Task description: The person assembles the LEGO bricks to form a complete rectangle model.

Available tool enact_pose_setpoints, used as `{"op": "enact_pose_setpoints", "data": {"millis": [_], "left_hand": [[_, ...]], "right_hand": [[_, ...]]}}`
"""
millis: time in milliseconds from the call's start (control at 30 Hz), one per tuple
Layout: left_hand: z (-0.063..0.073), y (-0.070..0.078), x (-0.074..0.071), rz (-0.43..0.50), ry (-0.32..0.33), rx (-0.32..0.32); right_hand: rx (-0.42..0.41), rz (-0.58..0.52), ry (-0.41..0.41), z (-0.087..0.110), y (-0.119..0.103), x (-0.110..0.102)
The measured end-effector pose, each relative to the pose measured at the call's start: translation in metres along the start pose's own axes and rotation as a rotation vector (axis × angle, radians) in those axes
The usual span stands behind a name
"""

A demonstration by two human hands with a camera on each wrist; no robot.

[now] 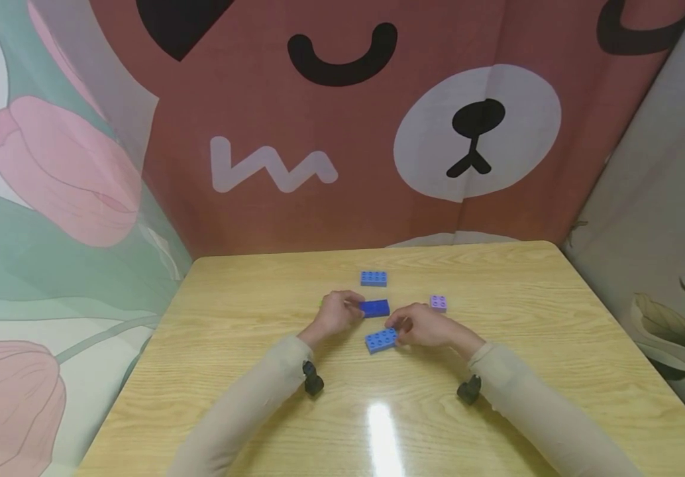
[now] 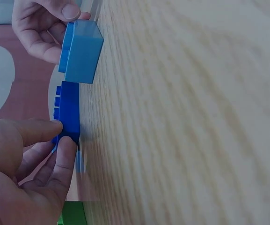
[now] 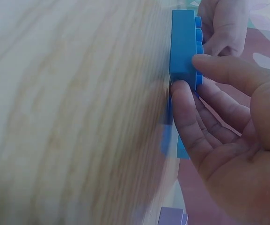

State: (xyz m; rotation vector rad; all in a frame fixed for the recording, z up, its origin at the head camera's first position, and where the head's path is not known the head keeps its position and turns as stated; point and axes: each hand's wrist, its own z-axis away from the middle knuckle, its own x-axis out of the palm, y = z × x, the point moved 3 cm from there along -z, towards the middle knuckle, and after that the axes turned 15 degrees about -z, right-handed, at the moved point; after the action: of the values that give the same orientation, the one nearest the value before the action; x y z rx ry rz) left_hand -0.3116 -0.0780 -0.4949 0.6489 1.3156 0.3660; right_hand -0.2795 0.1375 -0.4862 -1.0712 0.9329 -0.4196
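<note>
Green block (image 2: 73,213): only partly in view, near the left hand (image 1: 336,313) on its outer side.
Left hand: pinches the left end of the dark blue block between thumb and fingers.
Rear blue block (image 1: 373,278): studs up, beyond both hands, long axis running left to right; it touches neither hand.
Dark blue block (image 1: 374,309): reaches rightward from the left hand, long axis nearly level with the table's (image 1: 438,437) far edge; the left hand is nearer, and its free end points toward the right hand (image 1: 426,324).
Light blue block (image 1: 381,340): studs up, on the person's side of the dark blue block; its long axis slants, left end closer to the person, right end farther off. The right hand is nearer. Whether it touches the table I cannot tell.
Right hand: grips the light blue block by its right end, thumb against fingers.
Purple block (image 1: 438,303): just beyond the right hand, studs up, apart from the other blocks.
</note>
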Motion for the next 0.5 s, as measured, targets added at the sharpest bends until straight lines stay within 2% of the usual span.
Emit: {"op": "enact_pose_setpoints", "data": {"millis": [300, 500], "left_hand": [[0.006, -0.001, -0.002, 0.016, -0.006, -0.015], [0.014, -0.003, -0.004, 0.039, -0.029, -0.029]], "right_hand": [[0.008, -0.037, 0.012, 0.003, 0.003, -0.008], [0.023, -0.024, 0.028, 0.004, 0.008, -0.014]]}}
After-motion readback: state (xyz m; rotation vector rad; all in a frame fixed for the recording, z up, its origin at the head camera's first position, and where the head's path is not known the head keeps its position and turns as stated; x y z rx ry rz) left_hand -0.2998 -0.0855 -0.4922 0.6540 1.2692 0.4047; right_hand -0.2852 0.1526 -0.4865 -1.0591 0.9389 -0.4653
